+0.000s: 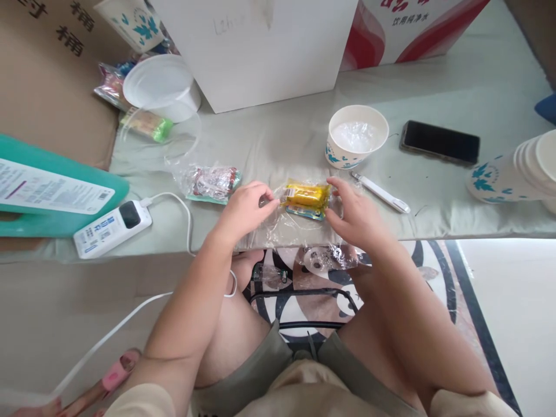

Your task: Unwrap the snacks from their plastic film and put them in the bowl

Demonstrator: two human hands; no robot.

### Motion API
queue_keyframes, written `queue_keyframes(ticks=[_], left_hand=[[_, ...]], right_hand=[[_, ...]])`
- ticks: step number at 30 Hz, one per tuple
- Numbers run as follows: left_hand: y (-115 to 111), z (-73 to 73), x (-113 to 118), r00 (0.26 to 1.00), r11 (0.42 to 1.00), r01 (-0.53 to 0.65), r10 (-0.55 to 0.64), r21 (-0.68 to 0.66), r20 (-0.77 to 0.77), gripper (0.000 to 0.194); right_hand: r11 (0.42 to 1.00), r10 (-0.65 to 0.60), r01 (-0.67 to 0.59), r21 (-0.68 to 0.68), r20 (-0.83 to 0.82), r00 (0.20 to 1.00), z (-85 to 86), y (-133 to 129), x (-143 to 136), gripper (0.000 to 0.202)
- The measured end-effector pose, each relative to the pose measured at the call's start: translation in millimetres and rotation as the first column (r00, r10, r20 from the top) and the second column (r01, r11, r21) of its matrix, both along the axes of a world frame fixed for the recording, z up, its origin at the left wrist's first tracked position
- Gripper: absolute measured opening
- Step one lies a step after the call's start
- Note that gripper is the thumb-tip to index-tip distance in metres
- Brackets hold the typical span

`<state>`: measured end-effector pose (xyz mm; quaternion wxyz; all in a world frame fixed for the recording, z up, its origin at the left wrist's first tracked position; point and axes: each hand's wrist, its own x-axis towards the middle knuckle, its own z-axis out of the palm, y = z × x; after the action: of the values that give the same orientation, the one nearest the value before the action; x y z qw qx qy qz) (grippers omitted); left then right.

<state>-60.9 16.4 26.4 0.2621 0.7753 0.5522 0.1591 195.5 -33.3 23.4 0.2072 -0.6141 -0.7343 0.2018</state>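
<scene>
A yellow wrapped packet (306, 195) lies over a blue-edged one on clear plastic film near the table's front edge. My left hand (249, 207) is at the film's left side, thumb and forefinger nearly together; what they hold, if anything, is too small to make out. My right hand (354, 213) rests at the packet's right side with thumb and forefinger apart. A red-and-white packet in clear wrap (214, 182) lies left of my left hand. Behind my right hand stand a paper bowl with crumpled clear plastic (356, 138) and a white pen (381, 193).
A phone (440, 141) and stacked paper cups (512, 174) are on the right. Boxes (269, 52) stand at the back. On the left are a plastic tub (163, 87), a teal jug (52, 188) and a white power strip with a cable (113, 227).
</scene>
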Motion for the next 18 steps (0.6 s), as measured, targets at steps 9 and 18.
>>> queue_keyframes(ticks=[9, 18], left_hand=[[-2.7, 13.0, 15.6, 0.566, 0.819, -0.020, 0.482, -0.573, 0.669, 0.021], [2.2, 22.2, 19.7, 0.291, 0.584, 0.190, 0.735, -0.790, 0.613, 0.037]], right_hand=[[0.951, 0.145, -0.123, 0.282, -0.059, 0.988, -1.8, -5.9, -19.4, 0.026], [0.968, 0.196, -0.169, 0.187, -0.139, 0.971, -19.8, 0.4, -19.9, 0.071]])
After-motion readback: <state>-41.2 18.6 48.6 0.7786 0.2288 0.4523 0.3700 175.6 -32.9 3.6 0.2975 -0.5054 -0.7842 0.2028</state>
